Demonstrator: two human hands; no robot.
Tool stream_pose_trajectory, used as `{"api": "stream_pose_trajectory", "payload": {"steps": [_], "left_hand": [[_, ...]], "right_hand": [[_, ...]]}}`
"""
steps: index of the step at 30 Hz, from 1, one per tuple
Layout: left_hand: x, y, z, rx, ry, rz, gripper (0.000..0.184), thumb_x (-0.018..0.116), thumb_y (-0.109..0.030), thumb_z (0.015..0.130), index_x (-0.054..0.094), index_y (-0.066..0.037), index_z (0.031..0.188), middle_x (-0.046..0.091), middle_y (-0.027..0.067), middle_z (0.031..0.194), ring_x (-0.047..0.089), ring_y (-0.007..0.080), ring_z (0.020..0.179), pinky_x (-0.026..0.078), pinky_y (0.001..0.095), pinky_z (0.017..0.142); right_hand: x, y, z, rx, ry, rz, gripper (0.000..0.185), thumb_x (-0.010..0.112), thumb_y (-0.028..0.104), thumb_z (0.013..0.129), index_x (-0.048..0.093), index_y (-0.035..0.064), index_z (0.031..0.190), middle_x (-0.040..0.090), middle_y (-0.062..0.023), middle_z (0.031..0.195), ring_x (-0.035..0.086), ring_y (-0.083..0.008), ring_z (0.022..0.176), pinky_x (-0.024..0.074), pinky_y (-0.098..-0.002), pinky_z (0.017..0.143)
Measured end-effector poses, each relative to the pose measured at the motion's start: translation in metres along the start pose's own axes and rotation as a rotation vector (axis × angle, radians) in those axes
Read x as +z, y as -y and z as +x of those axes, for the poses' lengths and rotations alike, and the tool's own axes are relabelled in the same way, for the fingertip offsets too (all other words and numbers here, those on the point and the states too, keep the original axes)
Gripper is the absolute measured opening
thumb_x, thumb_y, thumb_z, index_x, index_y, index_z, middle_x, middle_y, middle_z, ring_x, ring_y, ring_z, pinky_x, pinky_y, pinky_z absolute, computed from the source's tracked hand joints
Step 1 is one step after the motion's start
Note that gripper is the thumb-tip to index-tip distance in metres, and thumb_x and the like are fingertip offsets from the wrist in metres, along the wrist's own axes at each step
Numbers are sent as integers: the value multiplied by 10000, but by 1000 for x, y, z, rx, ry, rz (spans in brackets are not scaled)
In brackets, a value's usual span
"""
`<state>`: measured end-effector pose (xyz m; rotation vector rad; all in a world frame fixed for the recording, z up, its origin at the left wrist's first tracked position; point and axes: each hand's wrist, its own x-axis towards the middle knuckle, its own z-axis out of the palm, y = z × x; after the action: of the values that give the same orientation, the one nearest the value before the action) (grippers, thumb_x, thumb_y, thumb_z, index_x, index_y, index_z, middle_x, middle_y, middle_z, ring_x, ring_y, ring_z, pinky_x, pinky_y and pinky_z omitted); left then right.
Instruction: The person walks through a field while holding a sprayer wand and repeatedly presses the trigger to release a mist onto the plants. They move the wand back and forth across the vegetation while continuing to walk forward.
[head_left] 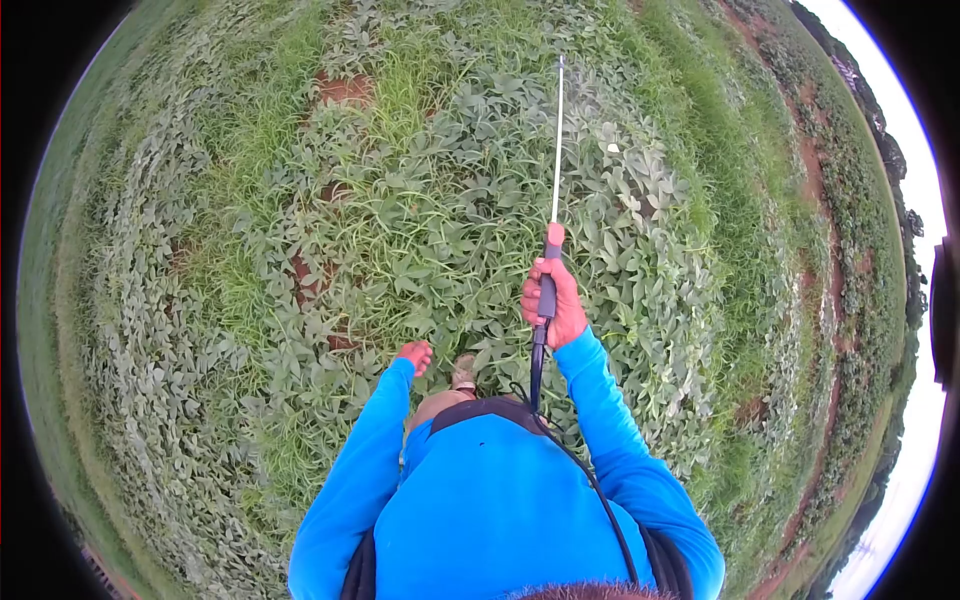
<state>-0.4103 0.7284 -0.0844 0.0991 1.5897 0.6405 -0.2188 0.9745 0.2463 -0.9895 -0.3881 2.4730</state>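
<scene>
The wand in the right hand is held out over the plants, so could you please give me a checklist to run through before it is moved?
1. Right hand closed around the handle of the wand: ok.
2. Left hand clear of the wand: ok, well apart from it.
3. Wand tip clear of the leaves: cannot tell; its height is unclear from above.
4. Black cord free of snags: cannot tell near the waist.
5. Firm footing: cannot tell; leaves hide the ground around the foot.

Right grip (567,302) clenched out front, left grip (415,357) half-curled
</scene>
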Motion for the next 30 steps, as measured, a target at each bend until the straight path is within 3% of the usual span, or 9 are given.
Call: {"api": "stream_pose_trajectory", "payload": {"steps": [6,18,24,26,28,30], "left_hand": [[-18,-25,-12,-44,-67,-21,343,497,-456,902,580,-123,900,542,-12,699,476,99,548,416,287,521],[-56,28,-30,-169,-96,-150,382,464,-444,904,557,-74,895,543,55,712,472,169,508,396,333,449],[-61,26,-24,-144,-105,-212,379,450,-438,912,564,-76,913,547,47,720,481,172,530,411,340,464],[-63,19,-18,-127,-117,-214,380,449,-440,911,566,-79,919,550,43,726,485,168,539,417,345,472],[-65,9,-5,-133,-100,-232,326,477,-403,888,565,-91,920,582,27,708,524,147,514,449,327,448],[-65,-1,6,-128,-110,-240,313,484,-397,884,568,-97,912,579,23,700,522,146,511,446,328,443]], "right_hand": [[37,-8,23,316,235,77,248,593,322,852,463,118,795,405,23,600,356,-74,399,326,-223,317],[88,-31,59,883,494,207,289,556,326,853,446,61,818,425,-21,633,364,-87,383,334,-237,292],[97,-14,90,758,461,179,271,566,313,851,456,68,818,431,-17,633,384,-88,410,335,-238,306],[97,-2,102,573,418,123,301,630,351,809,468,100,776,425,14,612,358,-68,402,316,-216,315],[97,14,113,512,372,116,293,629,349,812,466,109,773,412,20,607,357,-70,408,318,-216,324],[92,28,128,312,251,87,283,634,338,813,463,116,772,410,18,605,359,-73,411,317,-214,324]]}}
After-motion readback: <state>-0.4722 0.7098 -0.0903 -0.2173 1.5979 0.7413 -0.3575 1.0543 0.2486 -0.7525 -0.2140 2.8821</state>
